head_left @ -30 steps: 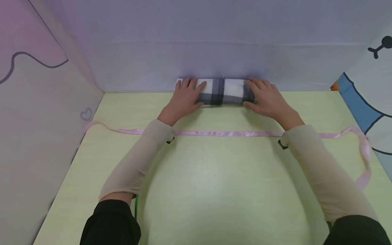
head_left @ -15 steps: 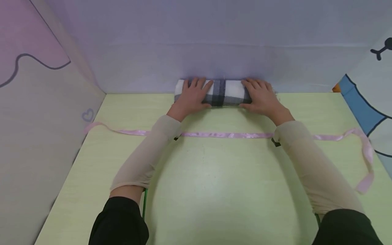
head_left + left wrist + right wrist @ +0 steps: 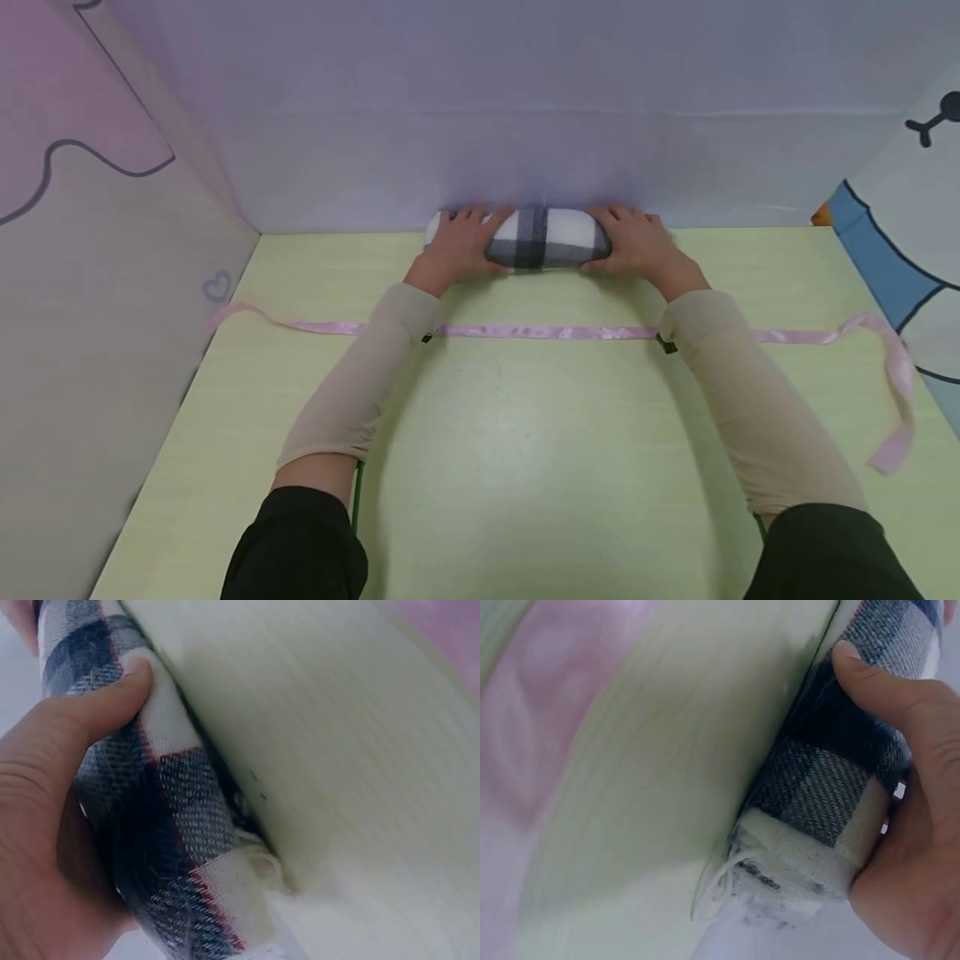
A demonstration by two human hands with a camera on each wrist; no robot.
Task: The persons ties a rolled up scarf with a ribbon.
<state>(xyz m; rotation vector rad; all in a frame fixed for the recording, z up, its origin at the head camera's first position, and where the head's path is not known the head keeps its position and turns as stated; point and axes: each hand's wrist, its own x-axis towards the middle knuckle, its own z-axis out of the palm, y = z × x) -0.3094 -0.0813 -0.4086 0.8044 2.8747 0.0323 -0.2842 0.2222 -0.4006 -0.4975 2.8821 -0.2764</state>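
A rolled plaid scarf [image 3: 551, 237] in white, grey and black lies at the far edge of the table, by the back wall. My left hand [image 3: 461, 246] grips its left part, fingers over the far side and thumb on the near side. The right hand [image 3: 633, 246] holds the right part in the same way. In the left wrist view the thumb presses on the scarf [image 3: 191, 795], where thin red lines show. Pale, loose threads stick out at the end of the scarf [image 3: 817, 791] in the right wrist view. The far fingertips are mostly hidden.
A pink satin ribbon [image 3: 547, 332] stretches across the pale table [image 3: 525, 467] under both forearms, its right end curling toward the front. Behind the scarf rises a pale lilac wall [image 3: 525, 108]. Printed panels stand at both sides.
The scarf has turned into a rounder roll and its top edge has come slightly nearer. Both hands have shifted a little inward, and their fingers now curl further over it.
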